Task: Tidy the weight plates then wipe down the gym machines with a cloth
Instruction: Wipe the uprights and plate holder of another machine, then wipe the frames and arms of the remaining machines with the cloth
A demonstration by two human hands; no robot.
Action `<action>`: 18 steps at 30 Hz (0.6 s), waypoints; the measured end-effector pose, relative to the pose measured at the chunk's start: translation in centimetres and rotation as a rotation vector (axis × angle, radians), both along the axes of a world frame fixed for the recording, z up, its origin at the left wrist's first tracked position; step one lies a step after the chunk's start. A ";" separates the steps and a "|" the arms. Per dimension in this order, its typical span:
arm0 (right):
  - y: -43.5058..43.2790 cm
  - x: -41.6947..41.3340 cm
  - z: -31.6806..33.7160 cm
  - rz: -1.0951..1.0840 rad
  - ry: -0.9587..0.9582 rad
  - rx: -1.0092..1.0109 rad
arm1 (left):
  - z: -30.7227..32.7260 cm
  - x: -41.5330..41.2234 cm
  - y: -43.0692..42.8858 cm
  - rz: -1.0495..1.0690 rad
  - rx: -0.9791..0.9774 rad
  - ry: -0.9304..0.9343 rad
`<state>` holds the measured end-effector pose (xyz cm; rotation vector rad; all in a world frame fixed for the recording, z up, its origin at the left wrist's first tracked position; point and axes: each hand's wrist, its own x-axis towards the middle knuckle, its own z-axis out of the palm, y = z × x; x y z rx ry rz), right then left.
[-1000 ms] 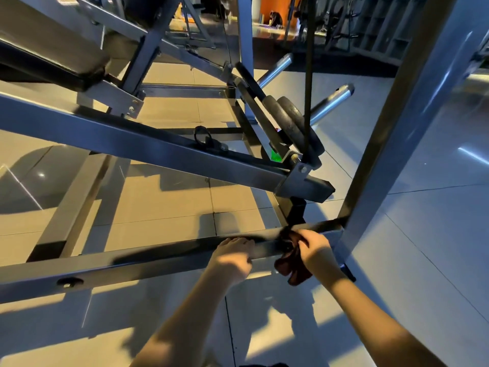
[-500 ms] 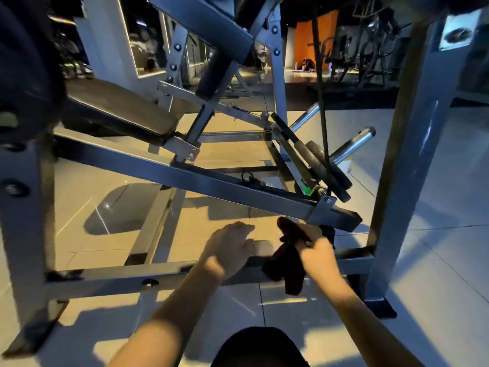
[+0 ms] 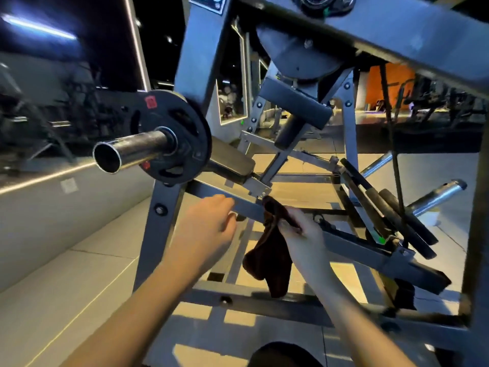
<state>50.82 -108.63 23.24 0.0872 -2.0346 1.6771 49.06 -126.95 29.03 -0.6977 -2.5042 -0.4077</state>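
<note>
Gym machine (image 3: 201, 49) fills the room in front of the person: a grey steel frame with a long sloping bar (image 3: 352, 241) running down to the right across its middle. On the left upright a black weight plate (image 3: 169, 139) sits racked on a chrome peg (image 3: 132, 149) whose open end juts toward the person. More plates (image 3: 397, 215) lean on the pegs at the far right.

The dark cloth (image 3: 267, 258) is on the sloping bar, its top bunched against the steel and most of it hanging loose below. The right hand (image 3: 304, 237) grips that bunched top and presses it to the bar. The left hand (image 3: 209, 221) is at the bar just up-slope with its fingers curled; whether it actually holds the steel I cannot tell.

My worry is the dangling tail. Dragged along, it could catch on the bolted bracket (image 3: 260, 188) just above it and pull free of the grip. The peg end also sits close to head height, so leaning in could mean a knock.

As for writing, the plate carries a red label (image 3: 150, 102), and a plaque (image 3: 206, 4) sits at the top of the upright, both unreadable. A small green marker (image 3: 381, 239) shows near the far plates.
</note>
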 end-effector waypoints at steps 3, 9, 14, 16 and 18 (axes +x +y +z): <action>-3.0 -1.2 2.3 0.068 0.035 -0.044 | 2.5 1.1 -3.5 0.074 -0.028 0.225; -8.6 -4.4 6.4 0.179 0.122 -0.012 | 6.2 -0.9 -9.8 0.331 0.005 0.451; -11.4 -7.3 11.2 0.135 0.252 0.032 | 6.9 -3.7 -11.7 0.457 0.127 0.317; -12.2 -8.9 13.6 0.064 0.348 -0.002 | 6.5 -4.3 -11.8 0.431 0.213 0.288; -13.7 -10.5 15.7 -0.022 0.482 -0.022 | 6.0 -4.5 -11.8 0.410 0.227 0.323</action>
